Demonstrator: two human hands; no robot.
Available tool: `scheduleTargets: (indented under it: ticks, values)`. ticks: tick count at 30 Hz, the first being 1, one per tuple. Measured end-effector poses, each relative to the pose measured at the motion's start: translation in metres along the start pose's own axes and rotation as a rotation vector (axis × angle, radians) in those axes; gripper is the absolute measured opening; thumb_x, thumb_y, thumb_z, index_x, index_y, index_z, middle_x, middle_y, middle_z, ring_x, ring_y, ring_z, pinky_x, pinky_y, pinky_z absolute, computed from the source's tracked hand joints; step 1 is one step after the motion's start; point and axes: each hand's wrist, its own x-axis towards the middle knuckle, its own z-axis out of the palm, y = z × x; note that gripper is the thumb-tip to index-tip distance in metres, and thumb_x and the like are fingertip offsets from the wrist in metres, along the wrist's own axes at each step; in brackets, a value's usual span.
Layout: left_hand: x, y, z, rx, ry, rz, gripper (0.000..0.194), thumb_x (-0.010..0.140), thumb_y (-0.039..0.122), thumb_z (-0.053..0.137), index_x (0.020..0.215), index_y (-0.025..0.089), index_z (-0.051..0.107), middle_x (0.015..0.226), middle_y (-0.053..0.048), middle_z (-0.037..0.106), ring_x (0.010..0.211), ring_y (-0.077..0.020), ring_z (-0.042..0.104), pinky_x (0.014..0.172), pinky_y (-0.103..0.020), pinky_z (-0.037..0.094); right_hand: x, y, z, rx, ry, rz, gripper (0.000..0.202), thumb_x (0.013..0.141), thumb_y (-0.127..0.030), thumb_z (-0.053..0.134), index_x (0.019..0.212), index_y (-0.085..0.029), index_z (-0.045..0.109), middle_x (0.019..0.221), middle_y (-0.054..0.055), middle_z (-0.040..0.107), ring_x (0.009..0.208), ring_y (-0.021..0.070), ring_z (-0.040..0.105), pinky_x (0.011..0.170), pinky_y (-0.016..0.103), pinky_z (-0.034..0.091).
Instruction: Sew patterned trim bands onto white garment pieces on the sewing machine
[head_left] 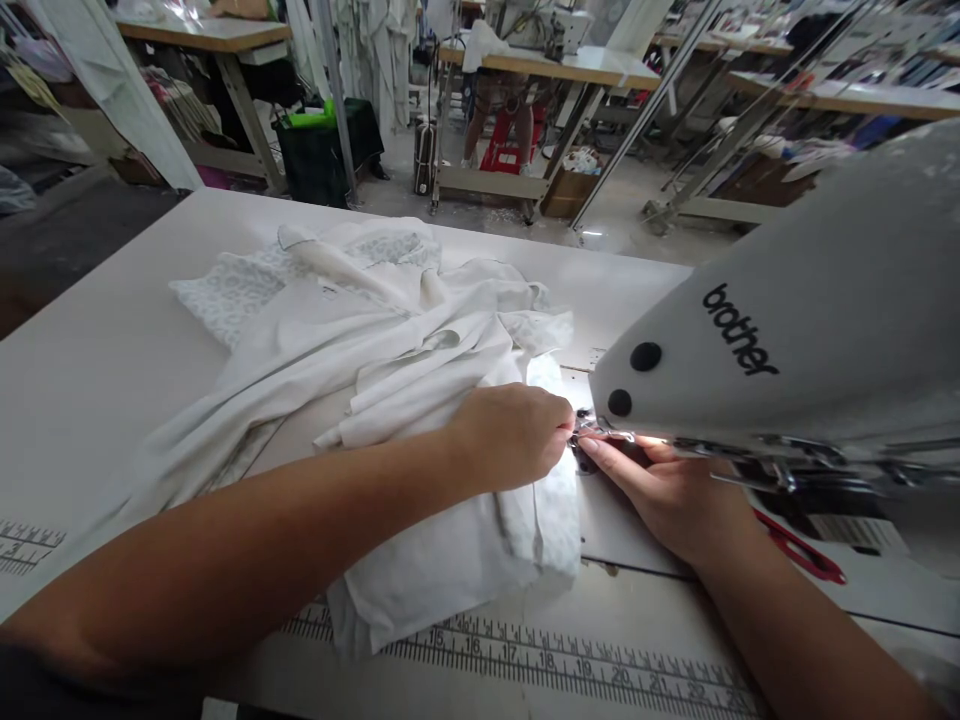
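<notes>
A wide, flat, smooth white table [112,320] fills most of the view. On its right side stands a big white sewing machine [817,270] with black "brother" letters. A heap of crumpled white cloth with pale grey spotted parts [420,350] lies on the table, its right edge close to the machine's needle end. A long printed ruler strip with black numbers [570,665] runs along the near edge, partly under the cloth. The left hand [517,435] rests over the cloth, fingers curled in; one cannot tell if they pinch it. The right hand [675,490] reaches under the machine's head, thumb pointing at the left fingertips; its grip is partly hidden, so one cannot tell what it holds. A thin red tool [802,548] lies beside the right wrist.
</notes>
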Motion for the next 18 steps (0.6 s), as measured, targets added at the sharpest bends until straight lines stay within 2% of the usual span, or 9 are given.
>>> scheduleTargets:
  ticks: [6, 12, 18]
  values:
    - [0.0, 0.0, -0.001, 0.008, -0.005, -0.004, 0.017, 0.084, 0.02, 0.049, 0.076, 0.019, 0.064, 0.071, -0.001, 0.065, 0.067, -0.0151, 0.054, 0.052, -0.028, 0.029, -0.001, -0.007, -0.001, 0.017, 0.02, 0.027, 0.023, 0.079, -0.049, 0.063, 0.079, -0.028, 0.071, 0.074, 0.001, 0.072, 0.077, 0.0276, 0.068, 0.068, 0.037, 0.052]
    - [0.0, 0.0, -0.001, 0.007, -0.023, -0.004, 0.017, 0.085, 0.02, 0.049, 0.077, 0.019, 0.065, 0.072, -0.001, 0.066, 0.068, -0.0152, 0.055, 0.052, -0.028, 0.03, 0.0, -0.012, -0.002, 0.069, -0.024, -0.015, 0.022, 0.081, -0.048, 0.059, 0.08, -0.029, 0.072, 0.07, 0.0, 0.07, 0.074, 0.0251, 0.068, 0.066, 0.034, 0.051]
    - [-0.001, -0.001, -0.001, 0.005, -0.018, 0.006, 0.019, 0.086, 0.021, 0.046, 0.08, 0.019, 0.064, 0.076, 0.0, 0.066, 0.07, -0.0143, 0.055, 0.054, -0.027, 0.033, 0.0, -0.008, -0.001, -0.066, 0.024, 0.035, 0.027, 0.079, -0.052, 0.059, 0.08, -0.029, 0.074, 0.068, 0.0, 0.071, 0.071, 0.0265, 0.068, 0.064, 0.036, 0.051]
